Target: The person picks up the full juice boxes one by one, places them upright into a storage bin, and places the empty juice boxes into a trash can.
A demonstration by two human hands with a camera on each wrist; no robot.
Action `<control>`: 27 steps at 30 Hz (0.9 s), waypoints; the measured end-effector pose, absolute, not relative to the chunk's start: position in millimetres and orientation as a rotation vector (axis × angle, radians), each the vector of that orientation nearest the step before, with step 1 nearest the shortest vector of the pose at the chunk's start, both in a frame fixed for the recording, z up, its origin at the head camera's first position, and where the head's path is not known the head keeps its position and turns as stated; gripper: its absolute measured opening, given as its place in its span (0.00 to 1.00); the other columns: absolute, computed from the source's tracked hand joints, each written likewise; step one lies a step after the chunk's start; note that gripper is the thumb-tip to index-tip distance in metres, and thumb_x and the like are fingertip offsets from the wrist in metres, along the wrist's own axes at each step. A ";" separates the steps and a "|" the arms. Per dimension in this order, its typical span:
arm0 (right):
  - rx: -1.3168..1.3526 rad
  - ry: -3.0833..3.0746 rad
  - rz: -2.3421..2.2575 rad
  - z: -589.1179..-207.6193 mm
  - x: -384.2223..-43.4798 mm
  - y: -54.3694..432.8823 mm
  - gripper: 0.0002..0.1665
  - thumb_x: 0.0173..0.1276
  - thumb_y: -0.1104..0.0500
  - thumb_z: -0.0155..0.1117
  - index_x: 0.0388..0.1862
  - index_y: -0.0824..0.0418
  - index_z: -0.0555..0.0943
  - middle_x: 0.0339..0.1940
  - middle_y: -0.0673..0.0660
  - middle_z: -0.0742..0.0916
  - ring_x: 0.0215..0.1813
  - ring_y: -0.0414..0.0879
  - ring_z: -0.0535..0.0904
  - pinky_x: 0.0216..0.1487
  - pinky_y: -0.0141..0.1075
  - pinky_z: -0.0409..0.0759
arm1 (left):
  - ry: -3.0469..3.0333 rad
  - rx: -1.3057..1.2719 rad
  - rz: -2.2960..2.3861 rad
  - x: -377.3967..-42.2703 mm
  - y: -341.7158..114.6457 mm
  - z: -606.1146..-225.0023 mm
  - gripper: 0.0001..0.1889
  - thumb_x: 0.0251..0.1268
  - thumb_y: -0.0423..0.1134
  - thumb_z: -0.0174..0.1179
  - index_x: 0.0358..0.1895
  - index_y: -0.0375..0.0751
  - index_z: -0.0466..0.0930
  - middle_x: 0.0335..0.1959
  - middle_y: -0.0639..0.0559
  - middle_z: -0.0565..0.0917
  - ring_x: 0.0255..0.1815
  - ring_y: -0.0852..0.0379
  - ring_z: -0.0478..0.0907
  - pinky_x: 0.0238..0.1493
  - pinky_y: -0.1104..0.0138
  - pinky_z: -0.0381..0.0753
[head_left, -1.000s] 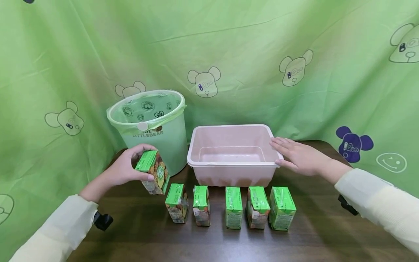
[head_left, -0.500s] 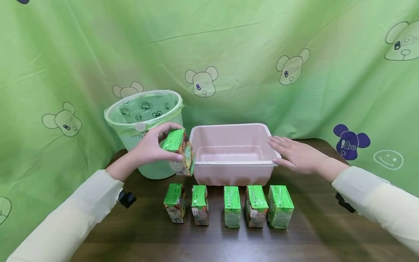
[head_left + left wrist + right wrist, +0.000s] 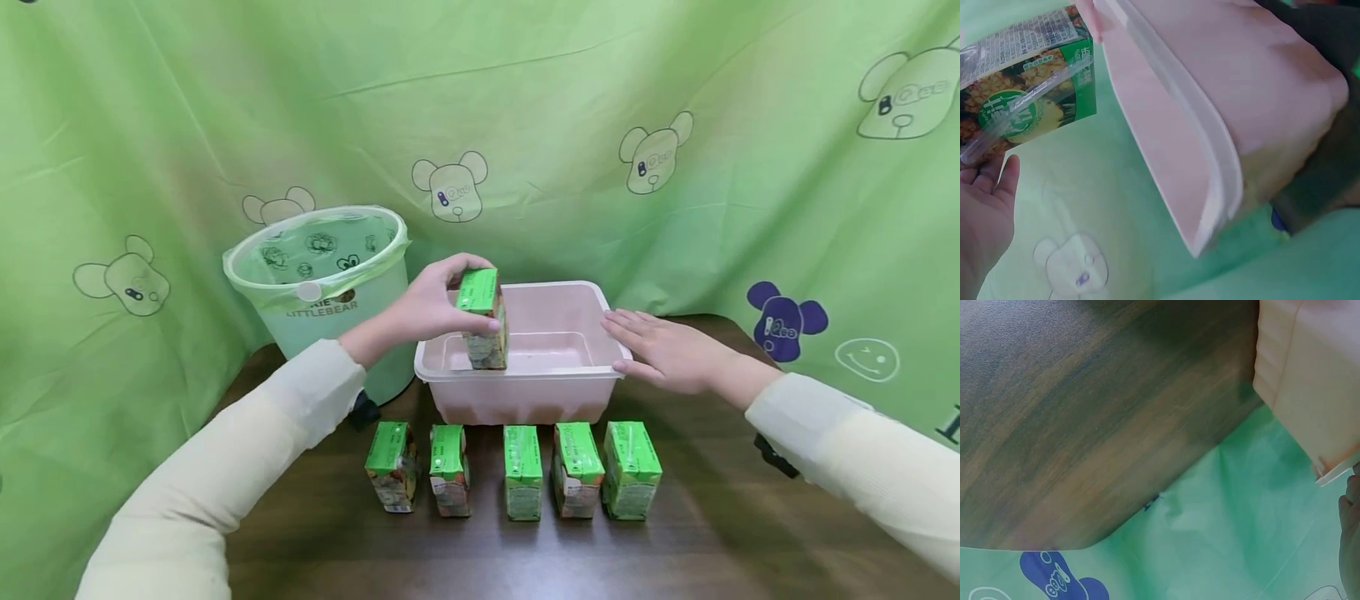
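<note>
My left hand grips a juice carton with a green top, thumb on the near side and fingers behind. The carton is upright over the left part of a pink plastic bin. In the left wrist view the carton shows a pineapple picture and a straw in clear wrap on its side. Fingers straight, my right hand rests against the bin's right rim. Several similar cartons stand in a row on the table in front of the bin.
A mint-green bucket with a bag liner stands left of the bin, behind my left forearm. The dark wooden table ends at a green curtain printed with bear heads.
My left hand has carried the juice carton rightward and up, from in front of the bucket to over the bin. My right hand stays at the bin's rim.
</note>
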State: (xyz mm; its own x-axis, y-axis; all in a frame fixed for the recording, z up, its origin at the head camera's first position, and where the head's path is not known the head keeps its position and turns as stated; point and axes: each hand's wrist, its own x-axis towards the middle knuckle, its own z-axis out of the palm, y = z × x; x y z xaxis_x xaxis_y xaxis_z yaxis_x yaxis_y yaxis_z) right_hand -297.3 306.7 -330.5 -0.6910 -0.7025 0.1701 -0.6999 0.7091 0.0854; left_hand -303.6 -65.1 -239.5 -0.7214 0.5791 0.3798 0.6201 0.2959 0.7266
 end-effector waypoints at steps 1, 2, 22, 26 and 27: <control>1.131 -2.728 -0.024 -330.2 -297.7 306.8 0.40 0.76 0.45 0.51 0.73 0.72 0.60 0.74 0.69 0.63 0.74 0.64 0.55 0.70 0.56 0.58 | -2.496 -1.153 -1.440 -305.7 -59.5 -239.9 0.34 0.45 0.39 0.78 0.58 0.41 0.73 0.42 0.49 0.81 0.41 0.54 0.78 0.45 0.61 0.80; 1.129 -2.729 -0.028 -330.2 -298.1 307.1 0.40 0.76 0.45 0.51 0.73 0.72 0.60 0.74 0.68 0.63 0.74 0.64 0.55 0.70 0.56 0.57 | -2.498 -1.156 -1.455 -308.0 -53.8 -240.4 0.34 0.45 0.39 0.78 0.58 0.40 0.73 0.41 0.48 0.81 0.41 0.54 0.78 0.44 0.62 0.80; 1.099 -2.745 -0.053 -329.0 -294.2 306.6 0.40 0.76 0.43 0.49 0.72 0.72 0.61 0.74 0.68 0.64 0.74 0.64 0.56 0.71 0.55 0.57 | -2.652 -1.140 -1.350 -343.0 23.5 -269.1 0.38 0.48 0.45 0.77 0.64 0.42 0.71 0.42 0.50 0.79 0.40 0.56 0.77 0.42 0.68 0.79; 1.101 -2.735 -0.039 -329.7 -293.6 306.4 0.39 0.76 0.44 0.49 0.72 0.73 0.61 0.74 0.68 0.64 0.74 0.64 0.56 0.70 0.56 0.57 | -2.678 -1.122 -1.312 -349.9 34.6 -275.8 0.37 0.47 0.44 0.77 0.63 0.42 0.72 0.42 0.52 0.79 0.40 0.58 0.77 0.42 0.69 0.78; 1.099 -2.742 -0.039 -329.6 -293.3 306.2 0.39 0.77 0.44 0.49 0.72 0.72 0.61 0.74 0.68 0.64 0.74 0.63 0.56 0.71 0.56 0.56 | -2.683 -1.116 -1.306 -351.2 37.1 -277.6 0.37 0.47 0.44 0.77 0.63 0.42 0.72 0.42 0.52 0.79 0.40 0.58 0.77 0.42 0.70 0.78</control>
